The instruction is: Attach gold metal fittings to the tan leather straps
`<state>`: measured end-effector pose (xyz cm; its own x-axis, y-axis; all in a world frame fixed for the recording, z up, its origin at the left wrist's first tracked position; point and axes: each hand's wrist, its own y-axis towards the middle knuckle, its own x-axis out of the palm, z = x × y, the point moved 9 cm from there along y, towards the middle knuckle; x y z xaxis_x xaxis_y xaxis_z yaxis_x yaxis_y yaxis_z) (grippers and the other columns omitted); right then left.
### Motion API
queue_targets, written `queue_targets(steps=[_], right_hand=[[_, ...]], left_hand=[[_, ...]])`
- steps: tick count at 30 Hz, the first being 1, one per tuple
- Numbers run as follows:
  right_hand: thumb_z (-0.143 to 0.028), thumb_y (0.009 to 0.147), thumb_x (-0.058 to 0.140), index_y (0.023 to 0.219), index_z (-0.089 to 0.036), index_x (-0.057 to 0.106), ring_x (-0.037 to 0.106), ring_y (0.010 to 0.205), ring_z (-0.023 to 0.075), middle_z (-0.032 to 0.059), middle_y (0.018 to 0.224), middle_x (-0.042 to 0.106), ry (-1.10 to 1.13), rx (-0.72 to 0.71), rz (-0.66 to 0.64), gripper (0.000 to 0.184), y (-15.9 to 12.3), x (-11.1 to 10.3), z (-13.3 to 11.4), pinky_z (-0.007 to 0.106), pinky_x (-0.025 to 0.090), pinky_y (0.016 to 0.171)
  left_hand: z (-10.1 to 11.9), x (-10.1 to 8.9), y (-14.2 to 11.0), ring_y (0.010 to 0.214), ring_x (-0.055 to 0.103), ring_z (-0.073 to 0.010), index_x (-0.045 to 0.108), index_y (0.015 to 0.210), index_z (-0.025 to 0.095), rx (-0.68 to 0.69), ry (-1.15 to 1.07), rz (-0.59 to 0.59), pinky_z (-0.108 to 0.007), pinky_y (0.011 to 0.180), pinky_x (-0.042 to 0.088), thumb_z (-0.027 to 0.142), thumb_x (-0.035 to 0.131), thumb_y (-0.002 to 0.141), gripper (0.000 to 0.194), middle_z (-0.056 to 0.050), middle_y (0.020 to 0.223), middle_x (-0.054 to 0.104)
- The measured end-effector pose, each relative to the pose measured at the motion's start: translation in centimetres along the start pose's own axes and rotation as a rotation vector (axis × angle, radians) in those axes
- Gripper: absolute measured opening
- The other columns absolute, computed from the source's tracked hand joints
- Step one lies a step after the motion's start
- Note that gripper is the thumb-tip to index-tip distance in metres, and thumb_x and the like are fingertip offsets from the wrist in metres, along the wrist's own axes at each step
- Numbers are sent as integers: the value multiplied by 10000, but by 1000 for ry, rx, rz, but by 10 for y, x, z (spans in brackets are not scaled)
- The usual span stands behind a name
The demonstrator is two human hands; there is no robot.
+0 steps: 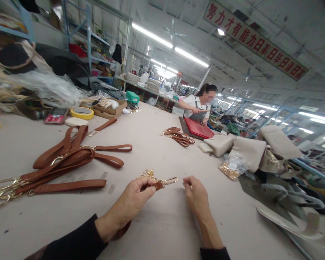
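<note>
My left hand (137, 196) is closed on a brown leather strap (159, 185), near its end with a gold snap hook (170, 180). Part of this strap hangs below my wrist; my palm hides the middle. To the right of the hook, my right hand (196, 195) has thumb and fingers pinched together, and whatever is between them is too small or hidden to name. Just behind my left hand lies a small heap of gold hardware (148, 174). At the left rests a pile of brown leather straps (70, 155) with gold hooks and rings.
Yellow tape (82, 113), a phone-like red device (55, 116) and a cardboard box (109, 108) stand at the back left. More straps (178, 136) lie farther off. A co-worker (197, 104) handles red material (199, 127). Beige bags (249, 151) and a hardware packet (233, 167) sit right.
</note>
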<state>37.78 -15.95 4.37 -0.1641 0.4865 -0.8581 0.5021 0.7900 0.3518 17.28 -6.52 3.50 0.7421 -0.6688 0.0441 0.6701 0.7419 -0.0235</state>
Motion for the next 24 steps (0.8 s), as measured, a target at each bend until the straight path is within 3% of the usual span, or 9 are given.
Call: queue_targets(steps=[3,5,9,13,18,24], right_hand=[[-278,887,541,809,-222,576,612,799,193,30,811,658,476,-109,63,103,-18,-13,-41,309,479,731],[-244,897,551,796,-234,554,608,837,186,25,832,644,691,-221,85,101,-31,-20,-73,312,483,764],[-100,893,516,823,-246,559,602,831,162,8,831,643,658,-445,144,168,-48,-27,-121,303,475,771],[-66,888,500,811,-241,554,611,828,162,16,842,657,559,-485,202,199,-48,-23,-124,292,483,740],[-72,888,518,794,-241,551,620,815,162,13,832,671,524,-480,196,197,-47,-21,-119,291,490,730],[-64,882,525,783,-239,562,627,805,162,13,811,676,533,-493,198,205,-48,-24,-121,288,494,724]], left_hand=[[4,-5,-2,670,457,-139,645,799,147,51,77,54,-241,629,349,321,553,808,198,12,698,539],[5,-5,-4,648,452,-140,638,801,153,78,115,72,-244,608,349,324,541,822,198,15,679,523],[3,4,-7,625,499,-133,637,824,166,117,92,33,-233,590,396,312,541,847,177,11,697,558],[0,9,-8,645,547,-130,657,854,172,132,58,17,-221,591,434,301,542,855,173,-8,761,613],[-10,12,-7,579,532,-120,654,924,181,62,38,-7,-196,469,402,352,530,867,218,0,739,593],[-10,13,-7,570,519,-109,655,895,180,76,60,-12,-185,471,416,328,536,865,193,5,729,573]])
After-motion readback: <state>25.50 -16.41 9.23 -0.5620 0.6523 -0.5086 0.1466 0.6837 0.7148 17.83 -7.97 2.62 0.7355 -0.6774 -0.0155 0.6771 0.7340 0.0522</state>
